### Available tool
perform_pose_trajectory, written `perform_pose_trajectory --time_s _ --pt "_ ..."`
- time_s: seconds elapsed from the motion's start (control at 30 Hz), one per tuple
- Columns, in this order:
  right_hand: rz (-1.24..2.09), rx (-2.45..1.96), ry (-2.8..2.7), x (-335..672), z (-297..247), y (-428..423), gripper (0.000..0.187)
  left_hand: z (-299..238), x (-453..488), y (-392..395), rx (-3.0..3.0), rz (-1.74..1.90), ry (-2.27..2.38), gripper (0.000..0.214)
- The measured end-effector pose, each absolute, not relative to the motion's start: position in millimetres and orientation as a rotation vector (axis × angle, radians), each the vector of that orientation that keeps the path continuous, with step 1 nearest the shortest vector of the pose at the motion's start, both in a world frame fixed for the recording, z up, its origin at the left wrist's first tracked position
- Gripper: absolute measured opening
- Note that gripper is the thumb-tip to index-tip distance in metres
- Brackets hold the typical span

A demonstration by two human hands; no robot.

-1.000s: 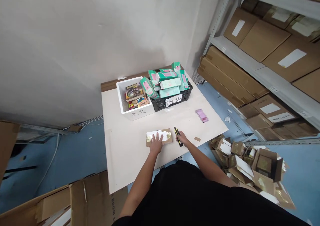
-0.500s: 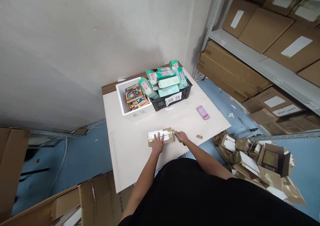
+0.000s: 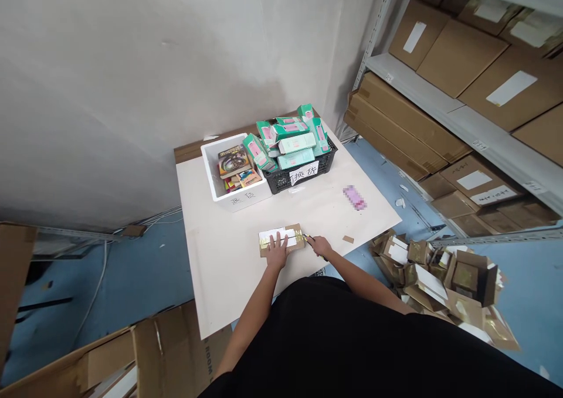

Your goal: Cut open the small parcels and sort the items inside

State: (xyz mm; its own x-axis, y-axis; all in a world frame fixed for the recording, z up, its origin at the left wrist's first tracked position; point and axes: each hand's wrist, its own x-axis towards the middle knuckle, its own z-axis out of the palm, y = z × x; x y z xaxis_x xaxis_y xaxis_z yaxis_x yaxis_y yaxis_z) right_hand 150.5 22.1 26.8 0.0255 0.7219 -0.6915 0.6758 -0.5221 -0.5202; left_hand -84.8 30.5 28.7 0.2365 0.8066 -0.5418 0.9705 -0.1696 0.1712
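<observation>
A small brown cardboard parcel (image 3: 294,233) with a white label and yellow tape lies on the pale table (image 3: 229,257) near its front edge. My left hand (image 3: 276,252) rests flat on its near side, fingers spread. My right hand (image 3: 322,246) is closed round a yellow and black box cutter (image 3: 309,239), whose tip touches the parcel's right end.
A white foam box (image 3: 220,196) of small books and a black basket (image 3: 303,175) heaped with green cartons stand at the table's back. A pink item (image 3: 354,198) lies to the right. Opened boxes (image 3: 444,275) litter the floor on the right, under shelves of cartons (image 3: 461,64). Large cardboard (image 3: 109,357) lies at the lower left.
My right hand has brought the cutter from upright beside the parcel down against its right end. My left hand has stayed on the parcel.
</observation>
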Motion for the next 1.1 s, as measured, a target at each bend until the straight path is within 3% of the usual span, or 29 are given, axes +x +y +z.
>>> perform_pose_trajectory --time_s 0.13,0.37,0.5,0.63,0.77,0.87,1.1 --pt "1.596 -2.201 -1.531 160.1 27.2 5.6 0.057 31.3 -82.3 31.9 2.024 -0.438 1.632 0.071" --pt "1.595 -2.194 -0.977 141.5 13.5 1.3 0.055 55.3 -100.9 64.9 2.002 -0.336 1.708 0.069" --pt "1.554 -2.268 -1.112 109.2 14.5 37.0 0.063 62.5 -122.2 71.9 1.927 -0.419 1.782 0.067" --pt "1.279 -2.388 -1.375 95.1 29.5 101.0 0.070 59.9 -124.5 47.0 1.829 -0.578 1.783 0.085" --pt "1.247 -2.305 -1.504 105.3 42.5 148.8 0.061 59.4 -105.6 22.9 1.828 -0.575 1.641 0.075" --pt "1.160 -2.261 -1.368 128.4 38.0 140.9 0.052 61.4 -88.5 25.5 1.987 -0.460 1.689 0.082" --pt "1.702 -2.107 -0.957 163.1 -5.6 33.1 0.058 48.2 -60.7 53.4 2.357 -0.530 1.257 0.101"
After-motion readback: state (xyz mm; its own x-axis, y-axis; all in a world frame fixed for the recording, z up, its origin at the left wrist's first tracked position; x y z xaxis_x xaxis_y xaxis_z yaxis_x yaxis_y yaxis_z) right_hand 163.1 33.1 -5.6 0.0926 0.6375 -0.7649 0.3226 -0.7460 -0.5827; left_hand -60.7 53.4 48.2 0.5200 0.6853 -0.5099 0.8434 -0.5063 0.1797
